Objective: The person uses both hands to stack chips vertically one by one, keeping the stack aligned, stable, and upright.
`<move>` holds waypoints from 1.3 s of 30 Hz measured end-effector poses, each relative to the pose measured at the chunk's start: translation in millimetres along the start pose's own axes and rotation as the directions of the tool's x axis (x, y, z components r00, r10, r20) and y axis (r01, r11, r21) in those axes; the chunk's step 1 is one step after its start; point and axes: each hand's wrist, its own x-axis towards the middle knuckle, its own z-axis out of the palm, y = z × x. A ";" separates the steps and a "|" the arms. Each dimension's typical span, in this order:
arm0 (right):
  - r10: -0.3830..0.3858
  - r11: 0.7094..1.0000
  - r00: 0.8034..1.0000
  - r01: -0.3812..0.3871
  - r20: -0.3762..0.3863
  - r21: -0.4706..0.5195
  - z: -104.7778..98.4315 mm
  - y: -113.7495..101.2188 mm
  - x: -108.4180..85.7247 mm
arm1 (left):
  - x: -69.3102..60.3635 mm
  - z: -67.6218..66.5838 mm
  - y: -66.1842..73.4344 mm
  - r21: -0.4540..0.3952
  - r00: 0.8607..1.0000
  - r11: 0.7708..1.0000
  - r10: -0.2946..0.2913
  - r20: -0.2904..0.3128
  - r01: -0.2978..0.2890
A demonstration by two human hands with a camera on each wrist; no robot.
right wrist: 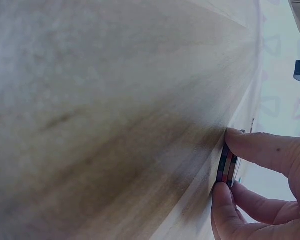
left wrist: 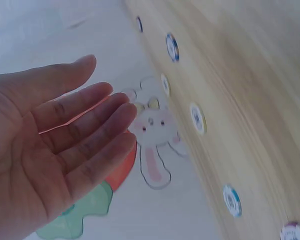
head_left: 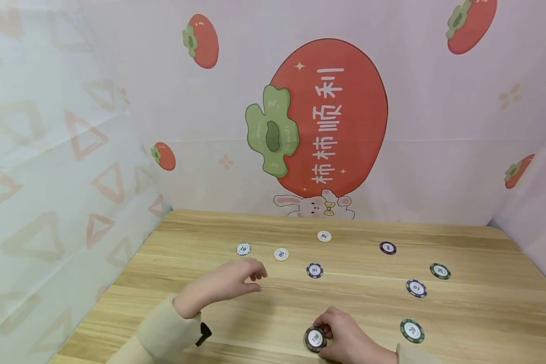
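Note:
My right hand pinches a small stack of poker chips by its edges at the front of the table. A black chip marked 100 tops this stack. In the right wrist view, thumb and fingers grip the chips from opposite sides, and at least two layers show. Nothing is in my left hand, held above the table with relaxed fingers. Nearest to it lie a light-blue-edged chip marked 10 and a pale yellow-edged chip marked 50. A purple-edged chip shows only in the left wrist view.
Beyond lie another pale chip and a blue chip. To the right are a purple chip, a green chip, a blue chip and a green 20 chip. Printed cloth walls edge the wooden table.

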 end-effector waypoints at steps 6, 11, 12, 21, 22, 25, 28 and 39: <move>0.004 1.000 1.000 -0.004 0.006 0.016 -0.5 0.8 -0.8 | -10.0 -6.8 -20.7 0.027 0.996 0.998 -0.058 -0.065 0.060; 0.005 0.999 1.000 -0.006 0.006 0.033 -0.1 0.3 0.1 | -17.6 -7.4 -38.3 0.047 0.984 0.988 -0.143 -0.106 0.149; 0.009 0.999 1.000 -0.009 0.007 0.037 -0.1 0.0 0.3 | -19.0 -7.7 -41.2 0.051 0.980 0.983 -0.167 -0.111 0.174; 0.008 0.999 1.000 -0.008 0.008 0.044 -1.0 -1.5 0.2 | -29.3 -3.4 -67.8 0.088 0.926 0.924 -0.365 -0.098 0.373; 0.008 0.999 1.000 -0.009 0.007 0.043 -1.1 -1.7 0.1 | -30.1 -2.6 -69.7 0.101 0.924 0.919 -0.372 -0.093 0.380; 0.008 0.999 1.000 -0.008 0.006 0.041 -1.1 -2.1 0.3 | -32.1 1.0 -75.2 0.140 0.912 0.902 -0.400 -0.088 0.409; 0.004 0.999 1.000 -0.004 0.006 0.038 -1.4 -2.6 0.5 | -33.9 3.8 -79.5 0.165 0.904 0.889 -0.421 -0.077 0.428; 0.006 0.999 1.000 -0.007 0.013 0.050 -2.4 -1.9 0.3 | -36.5 12.8 -86.2 0.145 0.885 0.873 -0.463 -0.055 0.466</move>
